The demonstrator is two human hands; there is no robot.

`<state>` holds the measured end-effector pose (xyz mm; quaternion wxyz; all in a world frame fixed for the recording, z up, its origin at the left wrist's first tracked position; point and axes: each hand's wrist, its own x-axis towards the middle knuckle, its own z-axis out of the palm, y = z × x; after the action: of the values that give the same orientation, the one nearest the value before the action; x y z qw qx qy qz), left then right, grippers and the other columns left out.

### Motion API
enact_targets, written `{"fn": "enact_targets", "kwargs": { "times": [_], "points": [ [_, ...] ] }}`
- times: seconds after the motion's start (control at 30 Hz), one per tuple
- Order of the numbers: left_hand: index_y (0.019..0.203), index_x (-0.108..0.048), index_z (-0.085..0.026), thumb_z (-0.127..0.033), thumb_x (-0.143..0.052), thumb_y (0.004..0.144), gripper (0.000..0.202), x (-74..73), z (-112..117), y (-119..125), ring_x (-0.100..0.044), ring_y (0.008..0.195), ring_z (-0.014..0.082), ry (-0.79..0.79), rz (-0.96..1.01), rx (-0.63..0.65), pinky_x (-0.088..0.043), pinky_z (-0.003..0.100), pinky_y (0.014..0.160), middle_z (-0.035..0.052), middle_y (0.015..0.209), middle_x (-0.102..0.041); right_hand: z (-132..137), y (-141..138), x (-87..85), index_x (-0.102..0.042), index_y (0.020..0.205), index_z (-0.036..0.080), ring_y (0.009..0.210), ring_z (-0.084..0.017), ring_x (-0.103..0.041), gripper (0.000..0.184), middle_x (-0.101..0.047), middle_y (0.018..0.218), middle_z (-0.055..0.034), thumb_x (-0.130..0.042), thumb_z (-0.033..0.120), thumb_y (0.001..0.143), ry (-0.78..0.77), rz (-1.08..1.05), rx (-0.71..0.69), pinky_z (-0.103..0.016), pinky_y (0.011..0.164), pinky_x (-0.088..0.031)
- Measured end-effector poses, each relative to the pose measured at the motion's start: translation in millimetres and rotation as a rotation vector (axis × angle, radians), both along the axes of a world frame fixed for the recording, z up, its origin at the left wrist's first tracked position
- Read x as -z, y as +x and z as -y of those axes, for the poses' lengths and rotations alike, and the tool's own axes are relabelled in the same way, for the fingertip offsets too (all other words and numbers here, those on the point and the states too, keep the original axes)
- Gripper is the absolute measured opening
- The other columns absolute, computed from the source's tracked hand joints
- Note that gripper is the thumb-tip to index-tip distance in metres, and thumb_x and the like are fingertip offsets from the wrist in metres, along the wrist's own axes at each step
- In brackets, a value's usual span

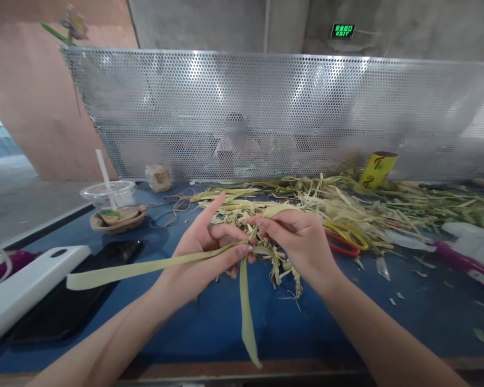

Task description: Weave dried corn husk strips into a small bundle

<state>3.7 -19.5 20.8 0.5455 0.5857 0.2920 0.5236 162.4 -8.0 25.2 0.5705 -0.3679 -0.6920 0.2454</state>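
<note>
Above the blue surface [298, 333], the left hand's [197, 247] fingers pinch leaf strips [145, 266] where they meet, one pointing to nine o'clock, another to six; at two o'clock, the right hand's [302, 236] fingers pinch narrowly at the same strips. Pulling hard could split them; a slack left grip could loosen the join.

The bare left hand [210, 244] pinches, one finger raised; the bare right hand [296, 236] curls inward close beside it, also pinching.
</note>
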Motion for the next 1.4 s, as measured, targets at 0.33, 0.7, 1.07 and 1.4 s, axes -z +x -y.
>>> {"fn": "enact_targets", "kwargs": {
  "times": [0.33, 0.7, 1.07, 1.4],
  "points": [
    [0.142, -0.017, -0.023, -0.003, -0.075, 0.059, 0.103, 0.9, -7.6, -7.8, -0.066, 0.064, 0.0123, 0.060, 0.154, -0.233, -0.051, 0.017, 0.047, -0.0012, 0.082, -0.071, 1.8, -4.7, 15.4, -0.053, 0.068, 0.019, 0.059, -0.013, -0.050, 0.022, -0.056, 0.064, -0.0021, -0.056, 0.037, 0.080, 0.279, 0.496, 0.170, -0.026, 0.056, -0.038],
    [0.143, -0.013, -0.019, -0.005, -0.073, 0.063, 0.101, -1.9, -2.7, -8.8, -0.069, 0.072, 0.0160, 0.031, 0.180, -0.228, -0.054, 0.021, 0.058, 0.0007, 0.081, -0.073, 2.8, -5.0, 14.5, -0.036, 0.058, 0.018, 0.050, -0.007, -0.035, 0.027, -0.034, 0.055, 0.0046, -0.042, 0.015, 0.085, 0.109, 0.519, -0.271, -0.020, 0.050, -0.029],
    [0.144, -0.013, -0.020, -0.011, -0.073, 0.065, 0.099, 1.4, -8.7, -12.1, -0.065, 0.062, 0.0129, 0.030, 0.057, -0.211, -0.051, 0.021, 0.055, 0.0058, 0.089, -0.073, 4.3, -2.0, 11.0, -0.051, 0.066, 0.019, 0.044, -0.007, -0.034, 0.014, -0.040, 0.050, 0.0062, -0.059, 0.024, 0.076, -0.004, 0.364, -0.097, -0.020, 0.043, -0.028],
    [0.142, -0.021, -0.018, -0.011, -0.074, 0.063, 0.095, -3.0, -4.4, -6.6, -0.063, 0.052, 0.0137, -0.091, 0.050, -0.075, -0.046, 0.018, 0.039, 0.0025, 0.073, -0.073, -7.6, 2.9, 4.9, -0.055, 0.059, 0.016, 0.036, -0.006, -0.035, 0.044, -0.041, 0.040, 0.0041, -0.044, 0.049, 0.085, -0.370, -0.101, -0.147, -0.020, 0.038, -0.028]
  ]
}}
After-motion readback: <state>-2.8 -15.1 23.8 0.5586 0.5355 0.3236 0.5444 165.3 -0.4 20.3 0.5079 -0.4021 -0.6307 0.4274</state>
